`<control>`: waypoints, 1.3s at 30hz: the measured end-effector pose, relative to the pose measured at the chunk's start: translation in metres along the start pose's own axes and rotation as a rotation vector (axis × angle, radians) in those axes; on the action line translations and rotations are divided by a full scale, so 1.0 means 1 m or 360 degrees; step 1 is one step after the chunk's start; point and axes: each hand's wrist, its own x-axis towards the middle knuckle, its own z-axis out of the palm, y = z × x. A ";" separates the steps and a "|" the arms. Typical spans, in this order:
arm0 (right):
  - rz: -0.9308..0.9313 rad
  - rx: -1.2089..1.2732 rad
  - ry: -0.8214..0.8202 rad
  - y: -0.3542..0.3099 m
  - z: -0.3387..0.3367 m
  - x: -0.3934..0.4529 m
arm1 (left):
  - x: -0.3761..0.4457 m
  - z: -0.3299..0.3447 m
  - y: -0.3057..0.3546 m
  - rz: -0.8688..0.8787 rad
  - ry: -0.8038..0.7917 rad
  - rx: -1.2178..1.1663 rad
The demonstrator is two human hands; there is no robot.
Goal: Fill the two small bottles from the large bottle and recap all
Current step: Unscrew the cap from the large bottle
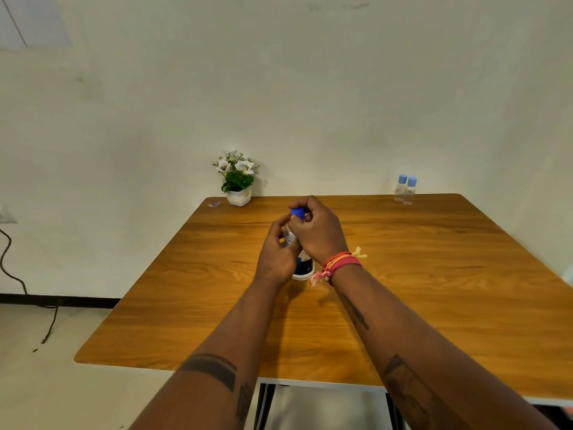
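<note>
The large clear bottle [302, 268] with a blue label stands upright near the middle of the wooden table [434, 290]. My left hand [276, 252] grips its body from the left side. My right hand [319, 231] curls over its top, fingers around the dark blue cap [297, 213]. Two small clear bottles [405, 190], each wearing a light blue cap, stand side by side at the far right edge of the table, well away from both hands. Much of the large bottle is hidden behind my hands.
A white pot of white flowers [238, 181] stands at the far left edge of the table against the wall. A small wrapper-like scrap [214, 205] lies beside it. A black cable [18, 280] trails on the floor at left.
</note>
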 end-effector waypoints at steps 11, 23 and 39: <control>0.0090 0.0115 0.0137 0.002 0.002 0.008 | 0.003 -0.001 -0.004 0.0044 -0.0013 0.0047; 0.0103 0.0278 0.0098 0.006 -0.001 0.003 | 0.003 -0.002 -0.007 0.0022 -0.0038 -0.0048; 0.0035 0.0060 0.0017 0.000 -0.004 0.002 | 0.002 -0.001 -0.005 0.0067 0.0011 -0.0011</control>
